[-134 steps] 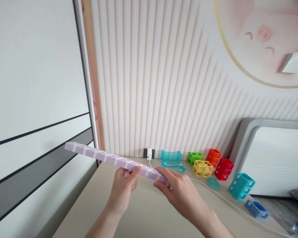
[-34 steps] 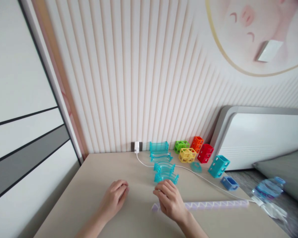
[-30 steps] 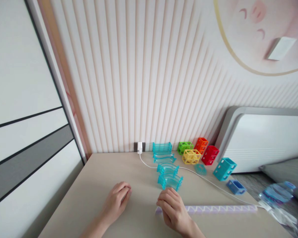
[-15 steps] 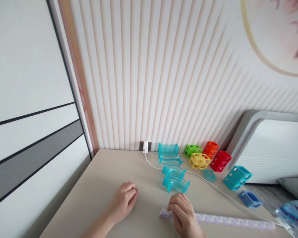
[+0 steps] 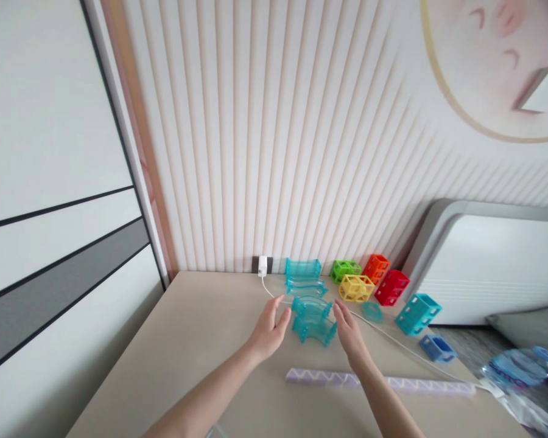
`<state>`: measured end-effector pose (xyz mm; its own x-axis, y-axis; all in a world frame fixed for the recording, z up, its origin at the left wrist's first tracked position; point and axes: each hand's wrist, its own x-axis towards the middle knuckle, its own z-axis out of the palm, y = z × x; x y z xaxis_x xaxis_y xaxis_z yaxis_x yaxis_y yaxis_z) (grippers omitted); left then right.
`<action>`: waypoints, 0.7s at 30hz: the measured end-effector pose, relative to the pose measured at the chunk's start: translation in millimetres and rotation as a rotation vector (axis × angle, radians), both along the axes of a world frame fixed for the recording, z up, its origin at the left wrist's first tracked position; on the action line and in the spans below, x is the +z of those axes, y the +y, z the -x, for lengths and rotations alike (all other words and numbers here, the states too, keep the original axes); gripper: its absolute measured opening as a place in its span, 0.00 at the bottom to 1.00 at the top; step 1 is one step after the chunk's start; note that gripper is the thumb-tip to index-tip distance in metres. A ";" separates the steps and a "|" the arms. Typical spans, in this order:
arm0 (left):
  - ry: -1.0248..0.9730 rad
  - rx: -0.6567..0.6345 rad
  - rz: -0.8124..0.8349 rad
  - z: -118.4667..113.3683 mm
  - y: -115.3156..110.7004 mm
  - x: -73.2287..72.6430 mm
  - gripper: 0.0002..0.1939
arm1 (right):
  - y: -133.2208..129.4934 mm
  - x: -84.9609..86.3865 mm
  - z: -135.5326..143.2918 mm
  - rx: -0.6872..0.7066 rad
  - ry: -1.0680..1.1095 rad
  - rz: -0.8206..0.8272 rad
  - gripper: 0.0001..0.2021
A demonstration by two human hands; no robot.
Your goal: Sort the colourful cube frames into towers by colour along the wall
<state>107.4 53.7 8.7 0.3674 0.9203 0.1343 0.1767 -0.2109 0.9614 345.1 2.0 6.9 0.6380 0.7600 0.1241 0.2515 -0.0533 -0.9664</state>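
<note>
Two translucent teal curved track-like pieces lie one in front of the other on the table, the back curved piece point(image 5: 311, 306) and the front curved piece point(image 5: 314, 330). My left hand point(image 5: 268, 330) is beside their left ends, thumb and fingers apart, holding nothing. On the other side my right hand point(image 5: 347, 331) has its fingers stretched out by the right end of the back curved piece; whether the fingertips touch it I cannot tell. A long lavender bar with white zigzag lines point(image 5: 322, 378) lies nearer to me, partly covered by my right forearm.
Behind are two more teal pieces point(image 5: 304, 267), then green point(image 5: 345, 271), yellow point(image 5: 356, 288), orange point(image 5: 376, 267), red point(image 5: 392, 288), teal point(image 5: 418, 314) and blue point(image 5: 438, 348) open-frame blocks. A white cable point(image 5: 402, 348) crosses the table from a charger point(image 5: 262, 266).
Both hands have moved forward and opened, from near the table's front to either side of the curved teal pieces. My right hand has left the lavender bar. The view has shifted slightly.
</note>
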 end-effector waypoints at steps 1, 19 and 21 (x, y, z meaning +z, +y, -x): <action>0.001 0.017 0.017 -16.3 2.2 -3.1 0.34 | 3.7 -1.9 1.9 0.013 0.027 0.017 0.37; -0.016 0.450 0.019 56.7 7.2 -34.0 0.33 | 27.4 -21.7 171.3 0.343 0.310 0.020 0.39; -0.012 0.517 -0.018 84.5 16.8 -32.2 0.32 | 40.2 -22.3 201.5 0.400 0.297 0.037 0.39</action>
